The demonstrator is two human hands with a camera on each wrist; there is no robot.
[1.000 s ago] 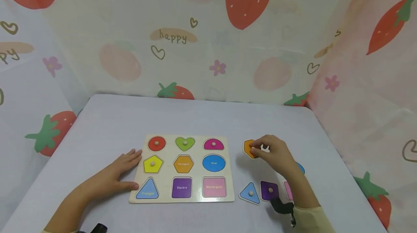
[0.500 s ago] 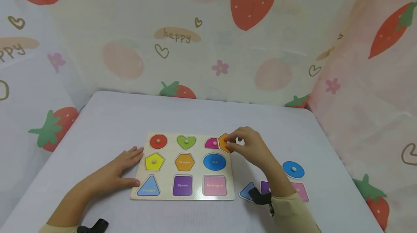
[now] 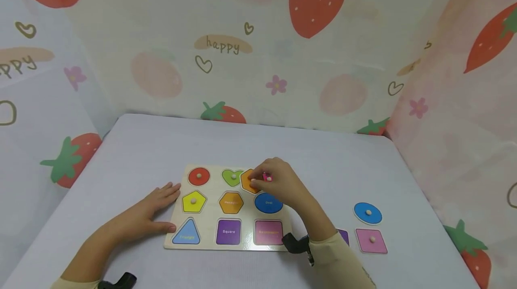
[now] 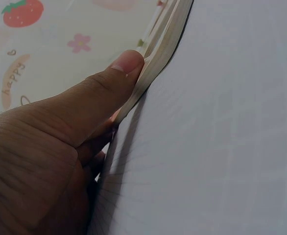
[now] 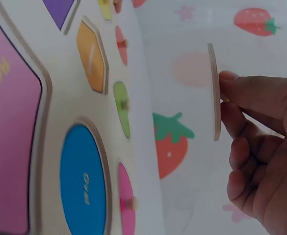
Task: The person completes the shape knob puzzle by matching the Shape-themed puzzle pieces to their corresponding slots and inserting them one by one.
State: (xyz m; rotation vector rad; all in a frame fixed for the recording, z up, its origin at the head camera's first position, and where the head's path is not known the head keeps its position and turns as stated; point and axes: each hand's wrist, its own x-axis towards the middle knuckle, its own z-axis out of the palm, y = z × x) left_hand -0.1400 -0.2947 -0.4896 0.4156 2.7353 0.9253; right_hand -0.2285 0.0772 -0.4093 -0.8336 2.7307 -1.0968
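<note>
My right hand (image 3: 284, 186) pinches an orange hexagon puzzle piece (image 3: 246, 181) by its knob, held above the wooden shape board (image 3: 212, 190). In the right wrist view the hexagon piece (image 5: 214, 98) appears edge-on, apart from the board. The head view has it overlapping the board between the green heart (image 3: 230, 177) and the pink half-circle, which the hand mostly hides. A printed orange hexagon recess (image 3: 231, 208) lies in the board's middle. My left hand (image 3: 141, 217) rests against the board's left edge, fingers extended; its thumb (image 4: 126, 61) touches that edge.
Right of the board lie a blue oval piece (image 3: 368, 213), a pink rectangle piece (image 3: 371, 241) and a partly hidden purple piece (image 3: 343, 236). Knobbed red circle (image 3: 199, 176) and yellow pentagon (image 3: 194, 202) pieces sit in the board. White cloth covers the table (image 3: 202, 141).
My right hand has carried the hexagon piece leftward from beside the board to above its upper part. The left hand stays at the board's left edge.
</note>
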